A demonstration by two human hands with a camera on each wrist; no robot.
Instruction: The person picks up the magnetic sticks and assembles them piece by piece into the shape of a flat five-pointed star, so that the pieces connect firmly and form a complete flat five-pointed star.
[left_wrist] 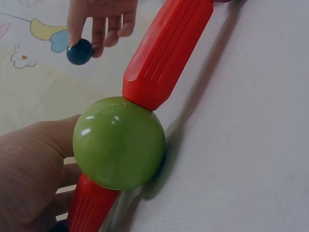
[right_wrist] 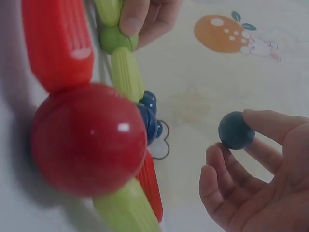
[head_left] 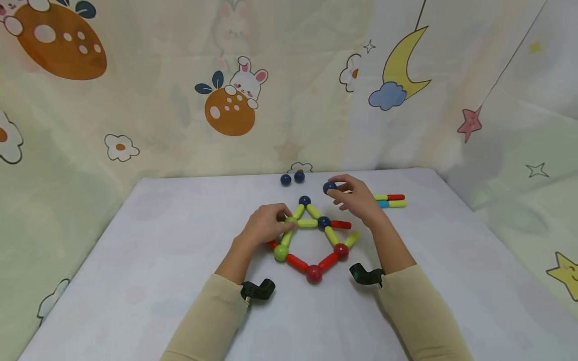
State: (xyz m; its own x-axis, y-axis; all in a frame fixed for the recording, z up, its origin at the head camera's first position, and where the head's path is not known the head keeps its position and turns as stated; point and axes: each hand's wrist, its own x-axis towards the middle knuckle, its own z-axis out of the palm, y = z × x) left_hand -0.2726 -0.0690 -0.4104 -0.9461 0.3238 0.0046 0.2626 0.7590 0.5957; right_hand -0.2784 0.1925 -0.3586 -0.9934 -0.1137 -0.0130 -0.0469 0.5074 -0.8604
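On the white table lies a linked figure of colored rods and balls. My left hand (head_left: 265, 223) holds its upper-left green ball (right_wrist: 116, 39), thumb on top. Pinched between thumb and fingers of my right hand (head_left: 357, 199) is a dark blue ball (head_left: 330, 188), held apart from the figure. Below my left hand, a second green ball (head_left: 281, 252) joins red rods (head_left: 297, 262). Two red balls (head_left: 314, 274) sit along the near side. Dark blue balls (head_left: 304, 201) mark the far tip and right corner, where a loose-ended red rod (head_left: 340, 224) sticks out.
Two loose dark blue balls (head_left: 286, 180) lie at the table's back edge. Behind my right hand are several spare rods (head_left: 397, 203) in red, blue and yellow-green. A patterned cloth (head_left: 171, 125) hangs behind the table (head_left: 135, 301).
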